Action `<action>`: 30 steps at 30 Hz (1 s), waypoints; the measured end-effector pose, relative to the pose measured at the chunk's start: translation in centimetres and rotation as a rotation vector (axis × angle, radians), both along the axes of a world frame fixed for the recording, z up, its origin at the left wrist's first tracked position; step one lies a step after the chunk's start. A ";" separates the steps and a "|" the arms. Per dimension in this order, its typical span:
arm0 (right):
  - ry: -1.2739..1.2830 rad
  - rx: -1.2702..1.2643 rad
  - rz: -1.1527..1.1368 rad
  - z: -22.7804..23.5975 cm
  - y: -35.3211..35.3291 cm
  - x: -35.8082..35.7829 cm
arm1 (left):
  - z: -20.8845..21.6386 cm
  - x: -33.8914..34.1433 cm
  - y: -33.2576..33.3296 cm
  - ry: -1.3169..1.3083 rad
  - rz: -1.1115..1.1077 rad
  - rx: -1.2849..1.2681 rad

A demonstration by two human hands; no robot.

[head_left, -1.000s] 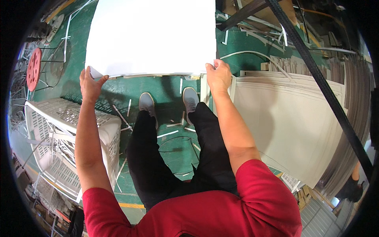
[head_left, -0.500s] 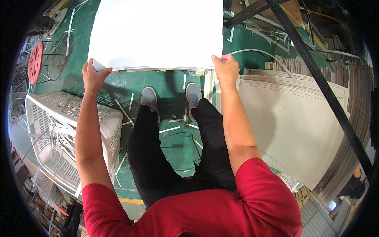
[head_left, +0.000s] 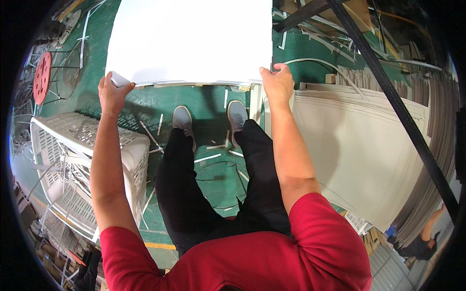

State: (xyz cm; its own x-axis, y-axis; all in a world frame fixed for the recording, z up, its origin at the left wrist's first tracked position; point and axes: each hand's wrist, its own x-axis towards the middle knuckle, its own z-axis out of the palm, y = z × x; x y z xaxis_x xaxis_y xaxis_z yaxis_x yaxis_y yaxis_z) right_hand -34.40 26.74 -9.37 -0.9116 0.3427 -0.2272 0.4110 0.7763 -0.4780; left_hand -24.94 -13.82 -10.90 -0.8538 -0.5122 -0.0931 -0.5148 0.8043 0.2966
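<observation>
A large, brightly lit white sheet (head_left: 189, 41) lies in front of me, with layered edges showing along its near side, like a stack of sheets. My left hand (head_left: 112, 94) grips its near left corner, thumb at the near edge and fingers round the left side. The corner there bends up slightly. At the near right corner is my right hand (head_left: 278, 87), its thumb against the edge and its fingers bent beside the right side. What the fingertips do underneath is hidden.
A white plastic basket (head_left: 138, 150) with strips inside lies at my left. On my right stands a big stack of greyish boards (head_left: 359, 145). A black bar (head_left: 388, 92) slants across the right side. Offcut strips (head_left: 208, 158) litter the green floor. Another person (head_left: 422, 242) shows at lower right.
Both hands and the white sheet have shifted slightly left in the picture. The right fingers have risen a little at the corner. More of the other person shows at lower right.
</observation>
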 end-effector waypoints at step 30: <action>0.106 -0.399 -0.111 -1.9 0.9 1.6 | 0.9 -1.4 3.9 0.111 -0.204 -0.155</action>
